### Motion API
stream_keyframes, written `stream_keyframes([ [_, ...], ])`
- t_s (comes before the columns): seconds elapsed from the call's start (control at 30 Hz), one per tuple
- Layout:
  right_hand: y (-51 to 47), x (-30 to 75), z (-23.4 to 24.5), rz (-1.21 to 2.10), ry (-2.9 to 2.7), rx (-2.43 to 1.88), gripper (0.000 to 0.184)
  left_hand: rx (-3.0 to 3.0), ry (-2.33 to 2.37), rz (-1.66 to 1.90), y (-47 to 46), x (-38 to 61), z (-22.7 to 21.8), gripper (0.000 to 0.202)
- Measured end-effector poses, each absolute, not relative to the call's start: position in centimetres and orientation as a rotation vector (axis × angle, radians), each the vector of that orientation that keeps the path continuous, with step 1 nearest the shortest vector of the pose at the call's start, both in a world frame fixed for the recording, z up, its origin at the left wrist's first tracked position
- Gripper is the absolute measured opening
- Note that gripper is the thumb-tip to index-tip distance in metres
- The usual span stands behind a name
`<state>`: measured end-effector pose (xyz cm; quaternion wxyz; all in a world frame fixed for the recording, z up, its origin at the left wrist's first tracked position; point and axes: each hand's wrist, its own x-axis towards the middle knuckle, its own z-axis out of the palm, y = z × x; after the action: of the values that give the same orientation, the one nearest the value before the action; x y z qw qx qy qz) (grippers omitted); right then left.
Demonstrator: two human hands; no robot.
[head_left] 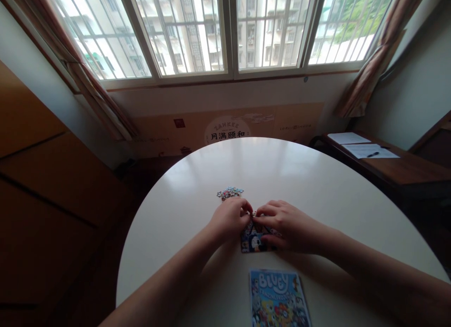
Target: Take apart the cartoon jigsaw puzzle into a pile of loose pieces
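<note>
A partly covered jigsaw puzzle point(254, 243) lies flat on the white round table, dark and colourful, with a blue cartoon figure showing near its lower edge. At its upper left, my left hand point(232, 216) is closed, thumb and fingertips pinched together; whatever is between them is too small to make out. My right hand point(282, 223) rests over the puzzle's right side with its fingers apart, the index finger reaching toward the left fingertips. Just beyond my left hand is a small heap of loose puzzle pieces point(229, 192).
Nearer to me on the table point(169, 223) lies a blue picture sheet or box lid point(278, 296) lettered "Bluey". To the right, a wooden side table point(405, 169) holds papers point(362, 151) and a dark pen point(372, 154). A barred window is ahead, an orange-brown cabinet point(42, 200) at left.
</note>
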<state>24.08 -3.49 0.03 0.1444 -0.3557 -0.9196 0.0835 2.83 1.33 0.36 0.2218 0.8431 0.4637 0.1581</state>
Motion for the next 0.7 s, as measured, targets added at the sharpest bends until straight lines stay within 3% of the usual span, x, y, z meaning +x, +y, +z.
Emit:
stream_keyframes([
  [0.3,-3.5,24.1,0.3,0.239,-2.674,-1.035,0.038,2.196,1.184,0.626,2.1,1.5,1.1,0.01],
  [0.5,-3.5,24.2,0.2,0.22,-2.673,-1.014,0.04,1.93,1.493,0.915,5.7,-3.4,2.7,0.012],
  [0.7,-3.5,24.3,0.2,0.21,-2.674,-1.008,0.039,1.883,1.682,0.79,6.9,-4.7,1.7,0.012],
])
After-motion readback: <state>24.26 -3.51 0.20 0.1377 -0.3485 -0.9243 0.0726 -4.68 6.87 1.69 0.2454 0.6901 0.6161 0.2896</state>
